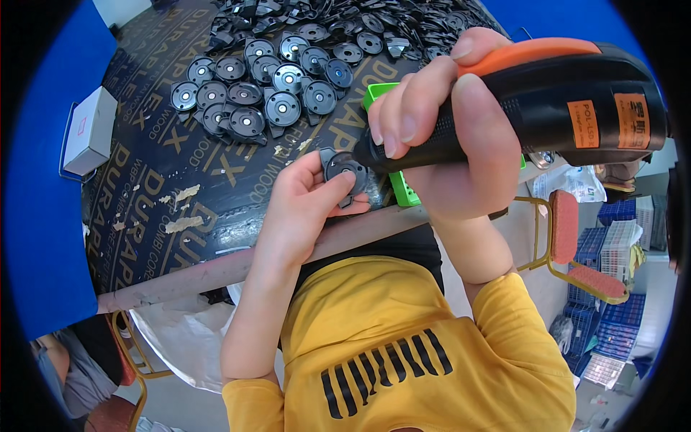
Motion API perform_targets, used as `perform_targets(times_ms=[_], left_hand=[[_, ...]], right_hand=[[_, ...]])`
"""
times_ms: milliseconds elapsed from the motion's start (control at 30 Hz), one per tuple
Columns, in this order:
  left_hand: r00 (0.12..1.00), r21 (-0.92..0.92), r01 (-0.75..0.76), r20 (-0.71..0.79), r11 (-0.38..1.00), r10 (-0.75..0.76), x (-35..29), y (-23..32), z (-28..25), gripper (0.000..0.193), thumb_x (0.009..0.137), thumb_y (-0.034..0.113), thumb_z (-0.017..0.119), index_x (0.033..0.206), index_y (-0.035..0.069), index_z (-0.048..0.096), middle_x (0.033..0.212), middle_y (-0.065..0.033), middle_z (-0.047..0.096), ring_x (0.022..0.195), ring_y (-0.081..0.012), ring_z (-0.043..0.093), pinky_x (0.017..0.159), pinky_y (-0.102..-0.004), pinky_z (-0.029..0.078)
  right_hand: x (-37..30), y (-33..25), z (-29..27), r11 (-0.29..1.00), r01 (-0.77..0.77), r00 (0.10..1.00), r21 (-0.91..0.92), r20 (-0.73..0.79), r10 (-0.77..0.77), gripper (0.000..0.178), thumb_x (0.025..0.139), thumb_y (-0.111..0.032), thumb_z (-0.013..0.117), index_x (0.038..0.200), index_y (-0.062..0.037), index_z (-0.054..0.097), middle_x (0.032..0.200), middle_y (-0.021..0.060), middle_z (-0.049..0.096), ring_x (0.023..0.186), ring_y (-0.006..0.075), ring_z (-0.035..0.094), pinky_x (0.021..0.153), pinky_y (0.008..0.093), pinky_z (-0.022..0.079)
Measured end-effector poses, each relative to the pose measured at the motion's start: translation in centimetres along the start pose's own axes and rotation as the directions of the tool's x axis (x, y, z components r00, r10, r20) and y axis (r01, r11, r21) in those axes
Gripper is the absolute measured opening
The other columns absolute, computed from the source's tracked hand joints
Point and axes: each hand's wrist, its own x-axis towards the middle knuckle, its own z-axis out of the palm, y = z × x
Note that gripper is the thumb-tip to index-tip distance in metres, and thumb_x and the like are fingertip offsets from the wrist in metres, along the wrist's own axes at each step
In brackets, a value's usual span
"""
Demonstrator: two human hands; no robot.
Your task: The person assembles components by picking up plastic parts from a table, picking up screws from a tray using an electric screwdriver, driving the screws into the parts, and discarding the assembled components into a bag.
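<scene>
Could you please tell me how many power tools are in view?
1: the black and orange power tool in the right hand, its nose close to the black disc in the left hand. Others could be hidden.

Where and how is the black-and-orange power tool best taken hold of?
Probably by its textured barrel, fingers wrapped round, coming from the right: the barrel is slimmer than the rear body, and the front end points left, toward the black disc.

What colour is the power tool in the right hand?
The power tool is mostly black, with orange along its top; it shows best in the head view.
</scene>
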Motion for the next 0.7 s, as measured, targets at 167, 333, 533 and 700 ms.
perform_targets(times_ms=[167, 333, 533, 700], left_hand=[[1.0, -0.007, -0.006, -0.014, 1.0, 0.006, -0.1, -0.2, 0.1, 0.012, 0.082, 0.003, 0.051, 0.094, -0.002, 0.051, 0.082, -0.0063, 0.058, 0.069, -0.0121, 0.058, 0.063, -0.0258, 0.054], [0.999, 0.073, -0.009, -0.046, 0.997, 0.013, 0.2, -0.6, 0.0, 0.01, 0.082, 0.002, 0.051, 0.09, -0.004, 0.05, 0.08, -0.0065, 0.055, 0.067, -0.0119, 0.058, 0.061, -0.0241, 0.054], [0.998, 0.099, -0.027, -0.047, 0.995, 0.032, 0.2, -0.5, 0.1, 0.008, 0.082, 0.002, 0.051, 0.088, -0.005, 0.049, 0.08, -0.0071, 0.055, 0.067, -0.0117, 0.058, 0.06, -0.0234, 0.054], [0.997, 0.102, -0.031, -0.062, 0.994, 0.037, 0.2, -0.7, 0.0, 0.009, 0.082, 0.002, 0.051, 0.089, -0.005, 0.049, 0.079, -0.0072, 0.056, 0.066, -0.0118, 0.058, 0.059, -0.0235, 0.054]], right_hand=[[-0.1, -0.2, 0.4, 0.997, -0.062, 0.997, -0.053, -0.045, 0.06, 0.021, 0.086, -0.012, 0.035, 0.106, -0.0059, 0.033, 0.064, 0.0074, 0.048, 0.053, 0.0162, 0.047, 0.056, 0.0313, 0.04], [0.5, 0.9, 0.0, 0.972, -0.067, 0.996, -0.225, -0.078, 0.05, 0.021, 0.084, -0.008, 0.039, 0.104, -0.0043, 0.035, 0.061, 0.0084, 0.048, 0.051, 0.0159, 0.046, 0.054, 0.0305, 0.041], [0.8, 1.5, 0.3, 0.97, -0.082, 0.995, -0.231, -0.069, 0.068, 0.019, 0.081, -0.006, 0.042, 0.1, -0.0038, 0.037, 0.058, 0.0076, 0.047, 0.049, 0.0156, 0.046, 0.051, 0.0301, 0.041], [0.8, 1.6, 0.1, 0.977, -0.087, 0.994, -0.193, -0.076, 0.073, 0.02, 0.08, -0.007, 0.043, 0.099, -0.0036, 0.038, 0.058, 0.0078, 0.047, 0.049, 0.0155, 0.046, 0.052, 0.0303, 0.042]])
